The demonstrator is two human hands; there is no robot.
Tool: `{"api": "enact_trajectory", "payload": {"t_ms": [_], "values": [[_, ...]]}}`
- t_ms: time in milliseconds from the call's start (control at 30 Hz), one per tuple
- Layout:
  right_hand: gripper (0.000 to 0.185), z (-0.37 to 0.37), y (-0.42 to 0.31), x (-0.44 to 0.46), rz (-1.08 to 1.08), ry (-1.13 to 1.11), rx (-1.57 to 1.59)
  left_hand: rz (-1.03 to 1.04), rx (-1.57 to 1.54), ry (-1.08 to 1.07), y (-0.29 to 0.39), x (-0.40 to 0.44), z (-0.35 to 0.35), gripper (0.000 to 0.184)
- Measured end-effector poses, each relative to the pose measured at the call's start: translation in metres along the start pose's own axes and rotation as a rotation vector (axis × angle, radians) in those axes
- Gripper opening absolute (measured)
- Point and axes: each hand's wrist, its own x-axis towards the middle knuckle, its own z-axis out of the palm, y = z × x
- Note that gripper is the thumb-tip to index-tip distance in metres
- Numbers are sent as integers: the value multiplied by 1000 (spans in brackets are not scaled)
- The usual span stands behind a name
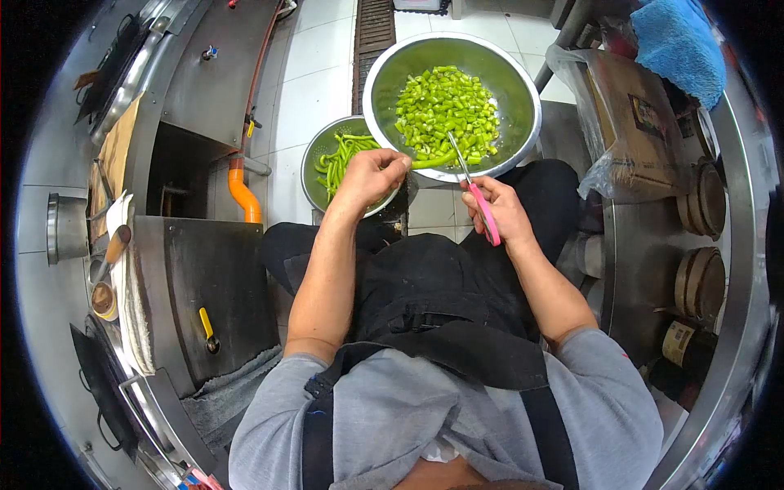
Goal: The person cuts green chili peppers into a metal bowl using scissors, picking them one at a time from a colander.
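My left hand [376, 176] pinches one end of a long green pepper [434, 162], which points right over the near rim of a large steel bowl [372, 98]. Pink-handled scissors [483, 207] are gripped in my right hand [505, 214], their blades at the pepper's far end. Many chopped green pepper pieces [445, 106] lie in the large bowl. Below my left hand, partly hidden by it and by the large bowl, a smaller steel colander [307, 167] holds whole green peppers [336, 163].
Steel cabinets [214, 286] with an orange pipe [243, 193] stand at left. On the right, a shelf holds a plastic-wrapped cardboard box [645, 135], a blue cloth [679, 47] and round wooden-looking lids [701, 282]. A floor drain grate [373, 41] runs behind the bowls.
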Motion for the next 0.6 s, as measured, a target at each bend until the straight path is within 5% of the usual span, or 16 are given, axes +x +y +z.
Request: {"api": "enact_trajectory", "payload": {"t_ms": [467,600], "values": [[40,3,11,-2,-27,-41,-22,27,-42,131,3,3,12,24],[42,7,2,5,-69,-18,2,76,-3,0,1,0,14,23]]}}
